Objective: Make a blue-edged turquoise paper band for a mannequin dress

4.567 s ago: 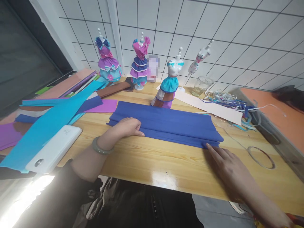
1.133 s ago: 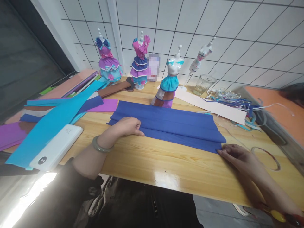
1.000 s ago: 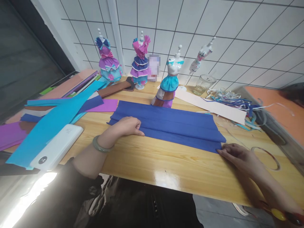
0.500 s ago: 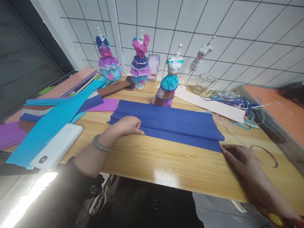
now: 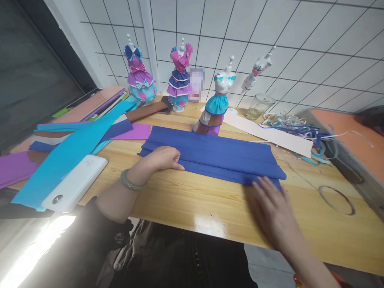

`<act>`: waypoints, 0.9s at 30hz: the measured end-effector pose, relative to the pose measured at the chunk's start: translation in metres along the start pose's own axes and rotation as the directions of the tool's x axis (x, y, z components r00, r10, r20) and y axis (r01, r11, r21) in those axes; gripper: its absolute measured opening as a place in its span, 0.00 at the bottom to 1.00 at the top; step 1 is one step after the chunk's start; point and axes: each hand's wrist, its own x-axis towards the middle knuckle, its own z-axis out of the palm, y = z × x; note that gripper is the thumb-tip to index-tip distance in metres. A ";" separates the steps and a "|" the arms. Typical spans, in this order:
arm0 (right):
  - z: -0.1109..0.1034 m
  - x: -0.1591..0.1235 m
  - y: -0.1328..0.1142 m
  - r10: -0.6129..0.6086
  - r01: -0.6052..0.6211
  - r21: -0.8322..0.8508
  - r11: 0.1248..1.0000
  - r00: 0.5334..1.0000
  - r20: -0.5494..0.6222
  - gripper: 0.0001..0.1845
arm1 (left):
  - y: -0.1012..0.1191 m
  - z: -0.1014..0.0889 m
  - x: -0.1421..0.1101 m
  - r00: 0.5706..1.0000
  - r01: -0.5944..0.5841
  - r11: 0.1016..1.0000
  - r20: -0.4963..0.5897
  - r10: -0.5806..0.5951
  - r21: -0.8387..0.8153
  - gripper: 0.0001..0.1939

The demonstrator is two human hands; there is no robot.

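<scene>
A strip of dark blue crepe paper lies lengthwise on the wooden table, its near edge folded over in a narrow band. My left hand rests on the left part of that fold, fingers curled under and thumb along the near edge, pressing the paper down. At the right end, my right hand lies palm down with fingers spread, fingertips over the near edge; motion blurs it slightly. Behind the paper stands a small dress form in a turquoise, brown and purple skirt.
More dressed forms line the tiled wall. Left of me lie coloured paper strips and a white power bank. To the right are a glass jar, a pale strip, tangled ribbons and a ring.
My right hand has left the paper's right corner, where its fingers were pinched, and moved left with fingers spread over the near edge. My left hand stays on the fold.
</scene>
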 end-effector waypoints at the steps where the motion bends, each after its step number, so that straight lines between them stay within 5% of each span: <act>1: 0.000 0.005 -0.018 -0.024 0.024 0.037 0.999 1.000 -0.004 0.29 | 0.000 0.000 0.000 1.000 0.000 1.000 0.000 0.000 -0.001 0.23; 4: 0.003 0.021 -0.060 -0.131 0.117 0.160 0.980 0.989 0.076 0.37 | 0.001 0.000 0.000 1.000 0.005 1.000 -0.003 -0.005 -0.005 0.23; 8: 0.008 0.032 -0.076 -0.158 0.129 0.232 0.964 0.981 0.112 0.38 | 0.000 0.000 0.000 1.000 0.009 1.000 -0.002 -0.009 -0.016 0.23; 27: 0.011 -0.002 0.024 -0.061 0.023 0.134 0.991 0.957 0.285 0.34 | 0.002 -0.002 -0.001 1.000 0.005 1.000 0.003 -0.005 0.011 0.23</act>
